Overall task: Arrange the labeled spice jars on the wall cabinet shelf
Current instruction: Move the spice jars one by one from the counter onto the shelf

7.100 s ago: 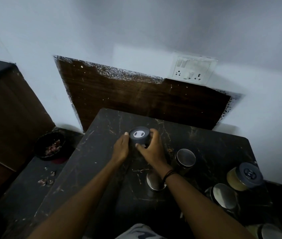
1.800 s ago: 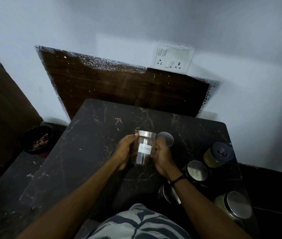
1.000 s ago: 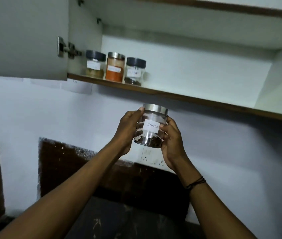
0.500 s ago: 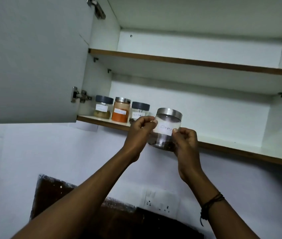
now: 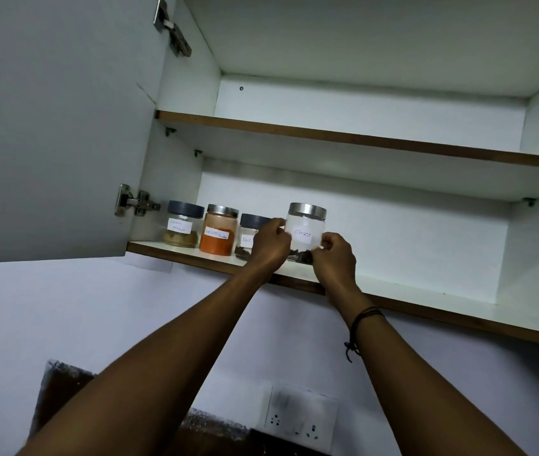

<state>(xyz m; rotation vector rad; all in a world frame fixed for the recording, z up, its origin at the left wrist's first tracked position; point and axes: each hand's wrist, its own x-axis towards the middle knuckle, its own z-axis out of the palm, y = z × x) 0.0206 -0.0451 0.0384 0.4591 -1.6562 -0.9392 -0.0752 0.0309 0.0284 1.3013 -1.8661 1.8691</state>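
A clear glass jar labelled "Cloves" (image 5: 305,230), with a steel lid and dark cloves at its bottom, sits at the lower shelf (image 5: 426,306) of the wall cabinet. My left hand (image 5: 269,243) grips its left side and my right hand (image 5: 334,258) its right side. To its left stand three labelled jars in a row: a grey-lidded masala jar (image 5: 182,227), a steel-lidded jar of orange-red powder (image 5: 219,233), and a grey-lidded jar labelled "Black" (image 5: 250,233), partly hidden by my left hand.
The cabinet door (image 5: 57,126) hangs open on the left, with hinges (image 5: 133,200) on its inner edge. The upper shelf (image 5: 360,138) carries nothing that I can see. A white switch and socket plate (image 5: 301,417) is on the wall below.
Both hands have carried the cloves jar up from the countertop and onto the lower shelf, right of the three jars. My view has tilted up to the cabinet.
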